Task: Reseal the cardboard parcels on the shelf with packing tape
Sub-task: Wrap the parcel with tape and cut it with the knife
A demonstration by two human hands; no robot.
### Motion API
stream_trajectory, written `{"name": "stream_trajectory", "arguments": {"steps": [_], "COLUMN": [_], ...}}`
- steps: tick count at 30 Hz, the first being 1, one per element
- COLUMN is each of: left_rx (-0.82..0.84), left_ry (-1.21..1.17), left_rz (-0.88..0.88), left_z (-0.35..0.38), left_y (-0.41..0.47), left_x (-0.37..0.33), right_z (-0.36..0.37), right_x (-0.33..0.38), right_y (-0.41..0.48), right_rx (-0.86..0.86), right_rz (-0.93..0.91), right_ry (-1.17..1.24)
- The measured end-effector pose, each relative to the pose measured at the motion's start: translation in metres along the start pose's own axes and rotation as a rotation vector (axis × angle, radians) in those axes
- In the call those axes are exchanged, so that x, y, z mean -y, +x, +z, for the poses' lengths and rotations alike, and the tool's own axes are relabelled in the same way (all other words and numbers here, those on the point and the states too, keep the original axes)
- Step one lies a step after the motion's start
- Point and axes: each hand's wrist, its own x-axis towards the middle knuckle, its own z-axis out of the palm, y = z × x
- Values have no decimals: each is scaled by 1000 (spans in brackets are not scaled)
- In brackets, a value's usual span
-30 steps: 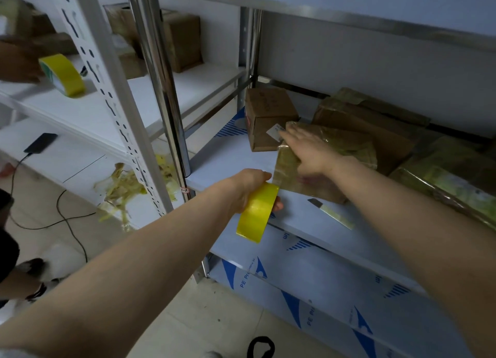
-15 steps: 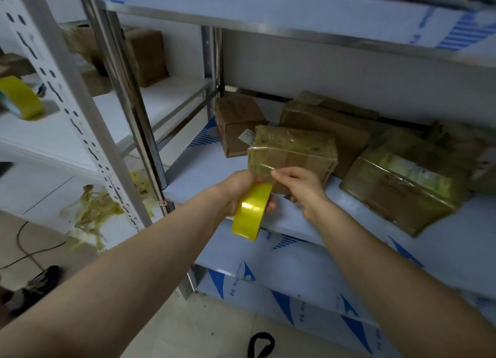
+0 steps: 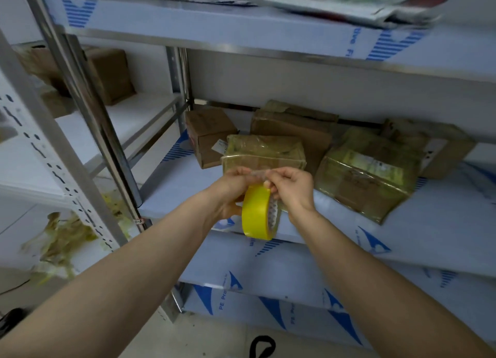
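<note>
My left hand [image 3: 232, 189] grips a yellow roll of packing tape [image 3: 257, 212] just in front of the middle shelf [image 3: 418, 236]. My right hand [image 3: 291, 188] pinches the roll's clear free end at its top. Right behind both hands stands a tape-wrapped cardboard parcel [image 3: 264, 153] near the shelf's front edge. A larger wrapped parcel [image 3: 370, 177] lies tilted to its right. A plain small box [image 3: 210, 136] sits behind on the left, and two more brown parcels [image 3: 292, 128] stand at the back.
A steel upright [image 3: 91, 116] stands left of the shelf. A neighbouring rack holds a brown box [image 3: 111, 74] and a heap of torn yellowish tape scraps [image 3: 59, 239]. Flat packets [image 3: 357, 4] lie on the top shelf. A black loop [image 3: 261, 347] lies on the floor.
My right hand left the wrapped parcel and came to the tape roll, where it now pinches the free end. The left hand turned the roll upright. The view swung right and upward.
</note>
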Motion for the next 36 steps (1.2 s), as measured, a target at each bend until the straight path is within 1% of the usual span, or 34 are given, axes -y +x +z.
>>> {"name": "stream_trajectory", "arguments": {"steps": [6, 9, 11, 15, 17, 20, 23, 28, 32, 36], "left_rx": [-49, -78, -91, -82, -85, -110, -110, -123, -136, -121], "left_ry": [-5, -88, -54, 139, 174, 123, 51, 20, 63, 86], "left_rz": [2, -29, -18, -8, 6, 102, 156, 178, 189, 202], "left_z": [1, 0, -2, 2, 6, 9, 8, 11, 10, 11], "left_y": [-3, -4, -2, 4, 7, 10, 9, 8, 6, 3], "left_x": [-6, -14, -17, -13, -9, -7, -7, -10, -12, -15], "right_z": [-12, -20, -23, -25, -26, -28, -30, -34, -34, -33], "right_x": [1, -3, -6, -8, -7, -6, -7, -10, -11, -10], "right_y": [3, 3, 2, -1, -4, -7, -8, -4, -5, -5], "right_rx": [-16, -29, -11, 50, 71, 78, 93, 126, 98, 59], "right_rz": [6, -9, -52, -109, -130, -157, -183, -161, -153, -172], "right_ry": [-68, -98, -93, -78, -85, -98, -87, -82, -119, -228]}}
